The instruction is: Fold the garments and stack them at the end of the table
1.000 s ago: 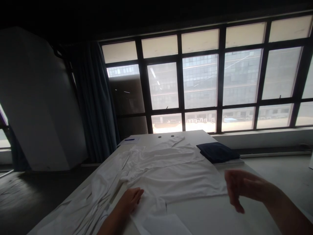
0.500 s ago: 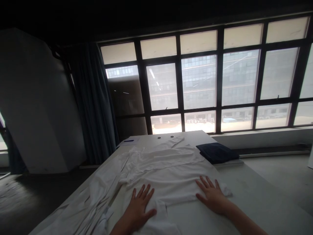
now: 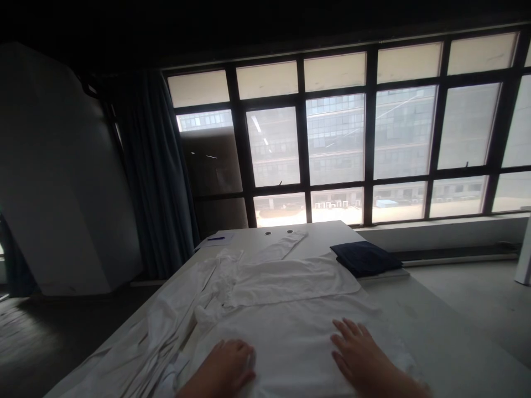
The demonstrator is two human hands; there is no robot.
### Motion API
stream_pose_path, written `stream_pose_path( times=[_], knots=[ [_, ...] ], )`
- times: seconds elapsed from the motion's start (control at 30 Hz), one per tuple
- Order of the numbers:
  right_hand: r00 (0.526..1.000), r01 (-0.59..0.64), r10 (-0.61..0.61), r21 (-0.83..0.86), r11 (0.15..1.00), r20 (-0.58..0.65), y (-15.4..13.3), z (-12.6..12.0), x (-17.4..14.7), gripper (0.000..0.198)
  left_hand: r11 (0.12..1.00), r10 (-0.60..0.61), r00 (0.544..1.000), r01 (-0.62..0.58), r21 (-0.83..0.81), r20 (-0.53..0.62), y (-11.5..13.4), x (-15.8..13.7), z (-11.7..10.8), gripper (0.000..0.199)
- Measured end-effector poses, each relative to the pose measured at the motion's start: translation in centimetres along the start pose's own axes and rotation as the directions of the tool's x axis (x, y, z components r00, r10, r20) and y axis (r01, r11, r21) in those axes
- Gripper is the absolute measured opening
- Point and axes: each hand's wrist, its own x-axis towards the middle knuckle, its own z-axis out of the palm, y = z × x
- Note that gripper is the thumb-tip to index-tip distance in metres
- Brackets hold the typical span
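Observation:
A white garment (image 3: 290, 320), which looks like a shirt, lies spread over the table in front of me with soft wrinkles. My left hand (image 3: 230, 365) rests on its near left part, palm down, fingers somewhat bent and the thumb apart from them. On the near right part lies my right hand (image 3: 360, 351), palm down with fingers stretched out and slightly spread. Neither hand visibly grips the cloth. Across the middle of the garment runs a folded or layered edge, and a narrow sleeve-like piece (image 3: 286, 246) points to the far end.
More white cloth (image 3: 153, 331) is heaped along the table's left side. A folded dark blue cloth (image 3: 365, 258) lies at the far right edge. Paper with a blue pen (image 3: 215, 238) sits at the far left. Beyond the white table (image 3: 440, 331) are windows and a curtain (image 3: 153, 177).
Both hands have moved toward me, and the white cloth's near part now reaches closer to me. The left fingers, spread flat before, are more bent. The layered edge has shifted nearer.

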Motion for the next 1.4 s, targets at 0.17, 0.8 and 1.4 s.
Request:
stream_pose_path(
  times=[0.17, 0.8, 1.4],
  knots=[
    [0.996, 0.093, -0.092, 0.151, 0.984, -0.017, -7.1, 2.1, 6.6, 0.062, 0.987, 0.147, 0.987, -0.150, -0.052, -0.059, 6.4, 8.0, 1.7, 0.058],
    [0.966, -0.256, 0.252, -0.066, 0.965, -0.064, 13.1, 2.7, 0.6, 0.078, 0.990, -0.122, 0.987, 0.128, 0.058, -0.103, -9.0, 2.2, 5.1, 0.075],
    [0.970, 0.232, -0.241, 0.184, 0.955, 0.027, -5.3, 5.2, 1.6, 0.075, 0.966, 0.241, 0.970, -0.243, -0.090, -0.024, 6.1, 5.0, 5.4, 0.075]
  ],
)
